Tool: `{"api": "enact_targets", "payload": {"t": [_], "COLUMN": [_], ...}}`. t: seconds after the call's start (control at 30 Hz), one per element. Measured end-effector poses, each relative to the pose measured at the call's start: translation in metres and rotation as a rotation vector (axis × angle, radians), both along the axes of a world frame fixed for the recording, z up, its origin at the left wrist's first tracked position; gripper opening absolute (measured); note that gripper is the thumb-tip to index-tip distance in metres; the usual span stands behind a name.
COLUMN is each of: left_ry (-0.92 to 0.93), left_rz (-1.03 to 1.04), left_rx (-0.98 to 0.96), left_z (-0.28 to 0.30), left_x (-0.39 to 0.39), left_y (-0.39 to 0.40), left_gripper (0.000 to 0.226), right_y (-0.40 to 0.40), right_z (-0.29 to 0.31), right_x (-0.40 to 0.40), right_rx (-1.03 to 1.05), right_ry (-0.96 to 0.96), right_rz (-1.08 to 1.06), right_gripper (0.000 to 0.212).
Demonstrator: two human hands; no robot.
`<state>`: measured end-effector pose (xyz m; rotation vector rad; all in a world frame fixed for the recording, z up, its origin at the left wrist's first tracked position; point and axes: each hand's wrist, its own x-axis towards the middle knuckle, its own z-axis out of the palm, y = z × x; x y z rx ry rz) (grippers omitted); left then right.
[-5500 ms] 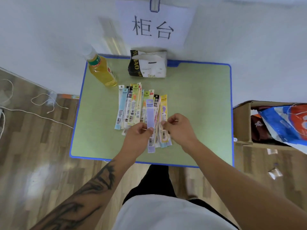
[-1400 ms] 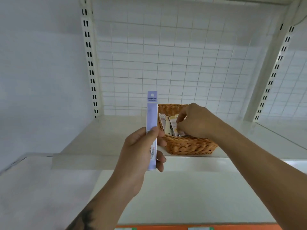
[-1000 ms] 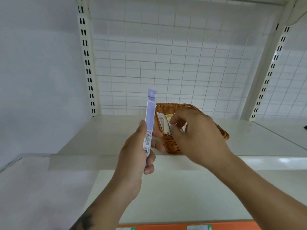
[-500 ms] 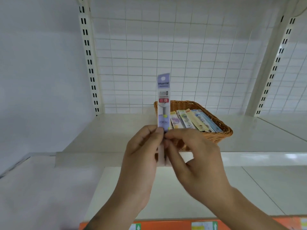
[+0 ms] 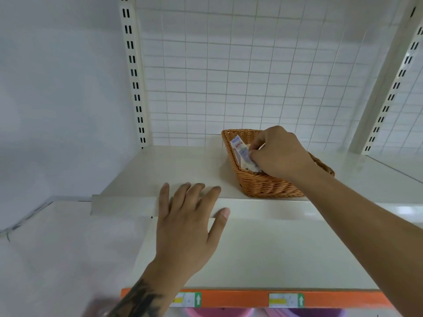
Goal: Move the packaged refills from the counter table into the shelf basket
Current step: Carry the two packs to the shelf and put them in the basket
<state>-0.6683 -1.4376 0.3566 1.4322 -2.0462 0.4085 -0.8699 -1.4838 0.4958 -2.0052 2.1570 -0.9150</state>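
A wicker basket (image 5: 263, 183) sits on the upper shelf (image 5: 183, 165), close to its front lip and a little right of the middle. The person's right hand (image 5: 278, 154) reaches over the basket's near rim, fingers curled and pinching a packaged refill (image 5: 241, 151) that stands tilted inside the basket, its top leaning toward the far left corner. The hand and wrist cover most of the basket's inside, so what else lies in there cannot be told. The right forearm crosses the basket's right rim and hides part of it.

The left hand (image 5: 190, 220) is flat and spread, fingers straight, holding nothing. Its fingertips rest on the front edge of the upper shelf, well left of the basket, with the thumb against the shelf's front face. A dark tattoo shows on that forearm near the bottom of the view.

Below the upper shelf a second, deeper shelf (image 5: 263, 255) runs toward me, pale cream and bare where it shows. Its front carries an orange price strip (image 5: 240, 298) with two labels (image 5: 186, 299) bearing green arrows. Beneath the strip, pink and purple rounded shapes (image 5: 219, 313) peek out; too little shows to name them.

Behind the shelves stands a white wire grid panel (image 5: 229, 65), framed by slotted cream uprights (image 5: 134, 72) on the left and right. A plain pale wall (image 5: 57, 88) fills the left side.
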Motion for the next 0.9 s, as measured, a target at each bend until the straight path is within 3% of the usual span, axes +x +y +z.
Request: {"api": "enact_targets", "payload": {"t": [0.47,0.6,0.67,0.8,0.9], "left_ry": [0.088,0.055,0.004,-0.048,-0.056], "left_rz": [-0.064,-0.058,-0.040,0.022,0.054], "left_rx": [-0.131,-0.063,0.003,0.111,0.160], "left_z": [-0.008,-0.006,-0.002,0.003,0.001], "left_x": [0.000,0.002,0.004,0.007,0.002], "left_y": [-0.004,0.001,0.010,0.039,0.079], "left_gripper": [0.041,0.046,0.053,0.064,0.066], "right_y": [0.006,0.040,0.065,0.121,0.161], "right_z": [0.004,-0.008,-0.025,-0.065,-0.091], "right_x": [0.014,0.016,0.018,0.013,0.003], "right_rx": [0.132,0.065,-0.025,-0.313,-0.267], "right_ry": [0.198,0.271,0.399,0.463,0.451], "right_rz": [-0.069,-0.042,-0.045,-0.003,0.054], "right_gripper": [0.021,0.046,0.047,0.040,0.046]}}
